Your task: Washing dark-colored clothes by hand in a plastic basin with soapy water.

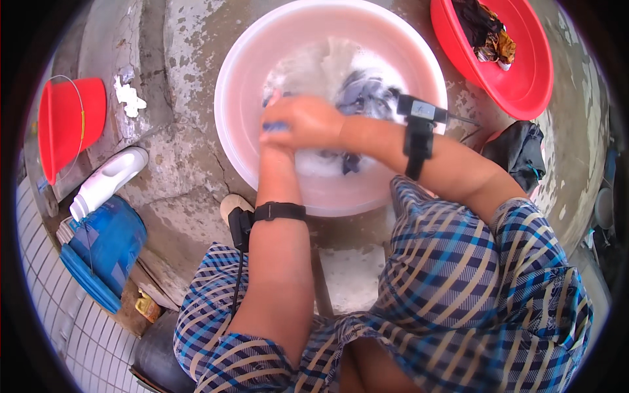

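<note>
My hands meet at the left side of a pale pink basin (226,85) with a white rim and cloudy, foamy water. My right hand (304,121) is closed, its fingers wrapped over the left, with bits of dark blue cloth (276,126) showing at the grip. Mostly covered by it, my left hand (269,139) is pressed against the same cloth. Motion smears the fingers of both. Beside them, a dark blue and grey garment (367,95) lies in the suds, partly hidden under my right forearm.
A red basin (524,85) at upper right holds dark and brown clothes (488,33). Dark fabric (521,154) lies below it. At left are a red bucket (69,124), a white bottle (111,180) and a blue container (111,242). A slipper (232,206) shows near my left forearm.
</note>
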A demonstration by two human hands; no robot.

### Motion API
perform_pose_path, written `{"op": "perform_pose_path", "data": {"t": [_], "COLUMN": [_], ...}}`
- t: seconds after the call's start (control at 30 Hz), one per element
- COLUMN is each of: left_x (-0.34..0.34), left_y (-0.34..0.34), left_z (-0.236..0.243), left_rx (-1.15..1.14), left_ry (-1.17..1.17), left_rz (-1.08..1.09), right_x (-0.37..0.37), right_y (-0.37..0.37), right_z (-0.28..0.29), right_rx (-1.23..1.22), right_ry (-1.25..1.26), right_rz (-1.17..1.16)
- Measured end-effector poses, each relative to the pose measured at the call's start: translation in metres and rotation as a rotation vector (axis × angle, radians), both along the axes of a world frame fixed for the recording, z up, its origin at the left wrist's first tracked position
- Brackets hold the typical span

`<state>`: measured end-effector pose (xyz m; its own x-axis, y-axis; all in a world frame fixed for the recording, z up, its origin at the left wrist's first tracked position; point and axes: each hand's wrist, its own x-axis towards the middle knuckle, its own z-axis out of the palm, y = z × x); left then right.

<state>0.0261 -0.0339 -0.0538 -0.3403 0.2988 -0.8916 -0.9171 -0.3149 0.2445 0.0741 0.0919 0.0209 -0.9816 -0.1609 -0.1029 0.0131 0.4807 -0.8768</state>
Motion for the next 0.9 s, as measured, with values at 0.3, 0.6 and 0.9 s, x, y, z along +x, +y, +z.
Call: {"op": "perform_pose_path", "data": {"t": [0.3, 0.6, 0.9], "left_x": [0.005, 0.010, 0.001], "left_y": [0.050, 0.026, 0.059], "left_z": [0.035, 0.020, 0.034], "left_rx": [0.119, -0.046, 0.062], "left_ry": [0.128, 0.013, 0.148], "left_rz": [-0.019, -0.049, -0.040], "right_x": [-0.036, 0.003, -0.040], "right_y": [0.077, 0.027, 0.066], "right_z": [-0.065, -0.034, -0.043], "right_rx": [0.204, -0.146, 0.375], "right_ry": [-0.264, -0.284, -0.098], "right_rz": [-0.474, -0.139, -0.407]}}
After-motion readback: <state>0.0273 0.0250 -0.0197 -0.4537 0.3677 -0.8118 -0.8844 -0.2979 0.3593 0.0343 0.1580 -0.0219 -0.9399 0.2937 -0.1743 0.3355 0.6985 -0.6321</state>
